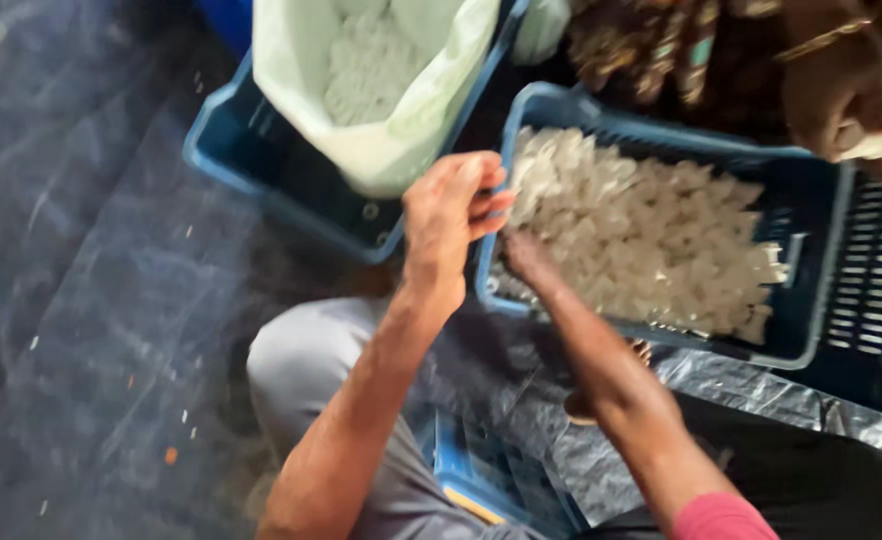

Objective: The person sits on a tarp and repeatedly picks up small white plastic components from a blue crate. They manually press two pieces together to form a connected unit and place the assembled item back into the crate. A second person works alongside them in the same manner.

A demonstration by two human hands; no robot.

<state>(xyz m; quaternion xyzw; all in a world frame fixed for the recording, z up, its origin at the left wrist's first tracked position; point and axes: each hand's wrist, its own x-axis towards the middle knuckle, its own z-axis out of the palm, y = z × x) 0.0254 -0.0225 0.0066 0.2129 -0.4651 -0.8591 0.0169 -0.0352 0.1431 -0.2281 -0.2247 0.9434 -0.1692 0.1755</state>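
Head view: my left hand (453,212) is hovering over the near-left corner of the crate (812,262), fingers curled in toward the thumb as if pinching sth small; too blurred to tell whether anything is actually in it. My right hand (527,254) is digging into the white pieces (651,235) at the crate's left end, fingers partly buried, so I can't tell how far open it is or what it's got. The pieces are filling most of the crate. Far left of it, a second crate (251,165) is holding a pale bag (381,150), mouth open, w/ more white bits inside. Another person's hand (841,90) is showing at far right, holding sth pale.

Risks, as I'm judging it: the crate is sitting tilted on my lap, so a hard push w/ my right hand could be tipping it and spilling pieces. Small bits could also be slipping thru my left fingers, since nothing's under them but floor.

Surface: dark plastic sheet (91,300) is covering the floor, creased, w/ a few white and orange specks lying on it. Room beyond isn't showing.
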